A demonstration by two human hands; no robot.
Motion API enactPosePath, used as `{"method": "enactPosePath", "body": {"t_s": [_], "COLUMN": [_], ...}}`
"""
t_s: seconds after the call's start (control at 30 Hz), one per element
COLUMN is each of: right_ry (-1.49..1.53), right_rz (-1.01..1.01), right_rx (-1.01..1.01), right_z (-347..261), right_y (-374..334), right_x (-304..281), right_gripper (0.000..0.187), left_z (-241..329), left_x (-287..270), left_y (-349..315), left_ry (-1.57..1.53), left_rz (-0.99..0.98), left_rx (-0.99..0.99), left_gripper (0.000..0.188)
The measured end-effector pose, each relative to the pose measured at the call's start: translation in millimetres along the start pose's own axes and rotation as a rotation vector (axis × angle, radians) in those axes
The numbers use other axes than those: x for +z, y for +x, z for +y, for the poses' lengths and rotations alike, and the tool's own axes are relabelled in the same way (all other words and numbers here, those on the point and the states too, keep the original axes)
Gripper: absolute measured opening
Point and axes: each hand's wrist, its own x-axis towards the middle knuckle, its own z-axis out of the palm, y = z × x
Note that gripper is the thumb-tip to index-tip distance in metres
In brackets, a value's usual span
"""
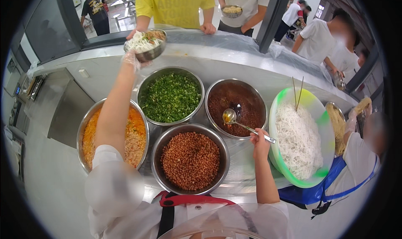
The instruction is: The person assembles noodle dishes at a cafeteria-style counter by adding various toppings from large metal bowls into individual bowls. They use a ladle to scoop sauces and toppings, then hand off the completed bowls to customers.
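Note:
My left hand point(130, 60), in a thin clear glove, is stretched forward and holds a metal bowl point(146, 45) of white noodles and toppings up at the serving ledge. A person in a yellow shirt point(173, 4) has a hand at the bowl's far side. My right hand point(260, 138) grips the handle of a metal ladle point(230, 116) whose cup hangs over the bowl of dark red chilli sauce point(237, 107). Below it sits a bowl of brown peanuts point(190, 158).
A bowl of chopped green herbs point(169, 96) and a bowl of orange shredded food point(133, 138) stand to the left. A green-rimmed basin of white noodles point(298, 138) with chopsticks is at right, where a co-worker in a blue apron point(356, 155) works. Customers wait behind the ledge.

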Motion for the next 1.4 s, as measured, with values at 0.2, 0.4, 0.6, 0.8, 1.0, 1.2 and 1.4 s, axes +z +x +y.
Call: {"method": "enactPosePath", "body": {"t_s": [0.2,0.4,0.6,0.8,1.0,1.2,1.4], "right_ry": [0.000,-0.100,-0.360,-0.719,-0.966,-0.965,-0.876], "right_rz": [0.050,0.064,-0.002,-0.165,-0.435,-0.553,-0.459], "right_rx": [0.056,0.018,-0.066,-0.364,-0.595,-0.646,-0.529], "right_z": [2,10,23,54,60,44,53], "right_y": [13,40,66,84,77,44,38], "right_x": [-4,-8,-8,-7,-6,-4,2], "right_gripper": [0.015,0.017,0.019,0.015,0.013,0.012,0.012], "left_z": [29,-10,-75,-111,-135,-136,-131], "left_x": [-4,4,37,98,134,144,135], "left_y": [46,38,39,20,9,12,45], "left_ry": [-0.047,0.118,0.180,0.000,-0.093,-0.212,-0.168], "left_rz": [-0.026,-0.061,-0.368,-0.425,-0.418,-0.379,-0.450], "left_rx": [0.101,-0.057,-0.223,-0.209,-0.211,-0.109,-0.108], "left_gripper": [0.053,0.092,0.092,0.107,0.115,0.115,0.094]}}
